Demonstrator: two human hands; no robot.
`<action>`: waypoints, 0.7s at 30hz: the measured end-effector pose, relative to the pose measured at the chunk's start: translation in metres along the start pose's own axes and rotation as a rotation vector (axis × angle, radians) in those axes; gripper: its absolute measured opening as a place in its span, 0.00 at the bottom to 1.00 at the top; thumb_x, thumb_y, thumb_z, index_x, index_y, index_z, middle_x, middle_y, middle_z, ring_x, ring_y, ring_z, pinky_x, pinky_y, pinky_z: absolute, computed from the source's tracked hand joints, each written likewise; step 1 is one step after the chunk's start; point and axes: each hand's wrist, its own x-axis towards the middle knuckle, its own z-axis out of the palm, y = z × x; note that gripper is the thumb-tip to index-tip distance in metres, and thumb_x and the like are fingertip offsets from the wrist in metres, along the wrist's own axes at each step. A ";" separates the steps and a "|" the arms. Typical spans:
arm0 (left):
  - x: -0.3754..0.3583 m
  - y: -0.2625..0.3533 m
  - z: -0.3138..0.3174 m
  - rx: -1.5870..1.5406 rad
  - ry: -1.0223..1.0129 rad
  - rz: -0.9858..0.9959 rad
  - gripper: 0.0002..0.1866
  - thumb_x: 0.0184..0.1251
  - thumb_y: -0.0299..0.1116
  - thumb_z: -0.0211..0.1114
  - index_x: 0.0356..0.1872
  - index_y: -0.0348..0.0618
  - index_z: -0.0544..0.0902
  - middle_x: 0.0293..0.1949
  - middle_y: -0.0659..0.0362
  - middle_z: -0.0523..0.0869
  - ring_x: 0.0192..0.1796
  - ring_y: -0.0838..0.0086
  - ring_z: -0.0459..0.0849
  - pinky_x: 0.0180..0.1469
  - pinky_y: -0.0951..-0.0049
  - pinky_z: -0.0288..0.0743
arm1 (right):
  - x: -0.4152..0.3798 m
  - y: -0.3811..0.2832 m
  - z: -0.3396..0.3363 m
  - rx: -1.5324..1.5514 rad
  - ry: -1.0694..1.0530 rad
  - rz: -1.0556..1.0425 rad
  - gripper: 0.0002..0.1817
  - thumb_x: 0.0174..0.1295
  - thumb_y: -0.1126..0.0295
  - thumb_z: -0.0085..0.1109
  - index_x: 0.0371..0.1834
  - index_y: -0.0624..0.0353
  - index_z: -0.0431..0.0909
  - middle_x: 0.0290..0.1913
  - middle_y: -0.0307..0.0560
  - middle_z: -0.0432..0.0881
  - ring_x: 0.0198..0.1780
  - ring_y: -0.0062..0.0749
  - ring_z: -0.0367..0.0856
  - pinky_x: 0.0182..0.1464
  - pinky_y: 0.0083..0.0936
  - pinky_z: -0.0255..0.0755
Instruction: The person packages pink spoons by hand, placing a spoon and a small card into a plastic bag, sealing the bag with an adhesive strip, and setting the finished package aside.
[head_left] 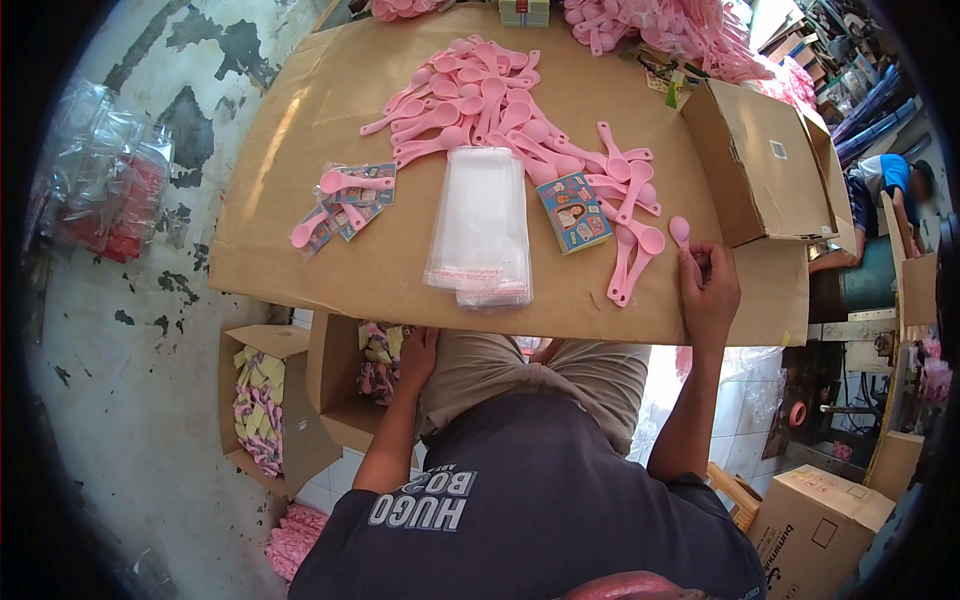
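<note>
Right hand [712, 285]: fingers pinch a pink spoon [680, 232] by its handle, bowl exposed, at the right of the table [320, 120]. Spoon judged light, stiff, slightly slippery; handle suits gripping. Left hand [418, 354]: beside a carton [328, 358]; finger spread indeterminable.

I'd call this a small workshop: pink spoons [492, 98] heaped upper centre, clear bags [478, 205] stacked mid-frame, cardboard boxes [815, 525] lower right, peeling paint [186, 135] upper left.
</note>
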 end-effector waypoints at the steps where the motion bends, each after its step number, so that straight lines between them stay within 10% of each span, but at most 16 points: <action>1: 0.000 -0.001 0.000 0.003 0.006 0.002 0.28 0.82 0.54 0.51 0.53 0.36 0.86 0.44 0.38 0.89 0.50 0.39 0.86 0.53 0.49 0.78 | 0.000 0.000 0.000 -0.006 -0.004 -0.003 0.10 0.69 0.66 0.67 0.42 0.61 0.81 0.38 0.47 0.80 0.36 0.36 0.81 0.40 0.33 0.75; 21: -0.001 -0.003 0.001 0.006 0.037 0.035 0.28 0.82 0.54 0.51 0.53 0.37 0.86 0.43 0.37 0.88 0.49 0.38 0.86 0.52 0.46 0.78 | 0.001 -0.001 0.001 -0.011 0.011 -0.028 0.10 0.70 0.65 0.67 0.42 0.60 0.80 0.39 0.46 0.81 0.36 0.36 0.81 0.41 0.33 0.75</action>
